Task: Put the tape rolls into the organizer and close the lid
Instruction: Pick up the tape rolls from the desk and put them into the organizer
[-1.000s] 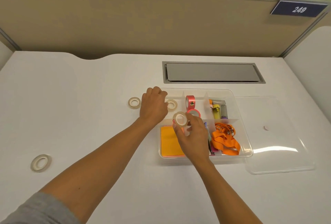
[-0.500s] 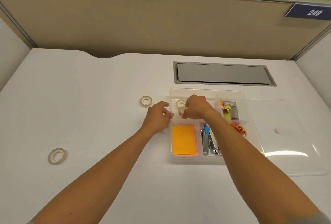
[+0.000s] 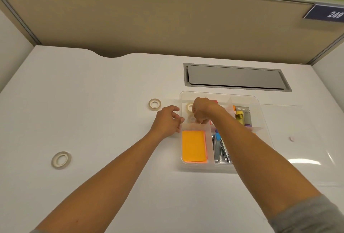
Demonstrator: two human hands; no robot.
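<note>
The clear organizer (image 3: 219,94) sits right of centre on the white desk, and its clear lid (image 3: 307,158) lies flat to its right. My right hand (image 3: 202,110) reaches down into the back-left compartment. Its fingertips are pinched on a clear tape roll (image 3: 191,119) that is low in the compartment. A second roll (image 3: 189,106) lies just behind it in the same compartment. My left hand (image 3: 166,121) holds nothing, its fingers loosely curled against the organizer's left wall. Two more rolls lie on the desk: one just left of the organizer (image 3: 154,104), one far left (image 3: 61,160).
The organizer also holds an orange pad (image 3: 193,148), metal clips (image 3: 220,151) and small coloured items (image 3: 241,116). A grey cable hatch (image 3: 234,77) is set into the desk behind it. Partition walls close off the back and both sides.
My right hand carried a clear roll from over the organizer's front into the back-left compartment. My left hand drew back from that compartment to the organizer's left wall.
</note>
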